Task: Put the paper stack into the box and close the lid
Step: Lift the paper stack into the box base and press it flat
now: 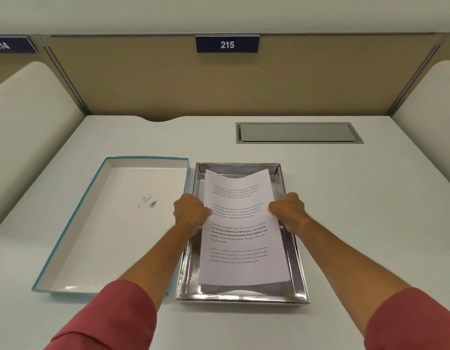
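Observation:
A white paper stack point(240, 238) with printed text hangs lengthwise over the open silver box point(295, 281) at the middle of the desk. My left hand point(191, 210) grips the stack's left edge and my right hand point(288, 210) grips its right edge, both about halfway along. The far end of the stack curls slightly above the box's far wall. Whether the stack rests on the box floor I cannot tell. The lid point(112, 223), teal outside and white inside, lies upside down just left of the box, almost touching it.
A white desk point(370, 223) with beige partition walls on three sides. A grey metal cable flap point(298, 132) sits flush in the desk behind the box. A blue sign reading 215 point(227, 44) hangs on the back wall.

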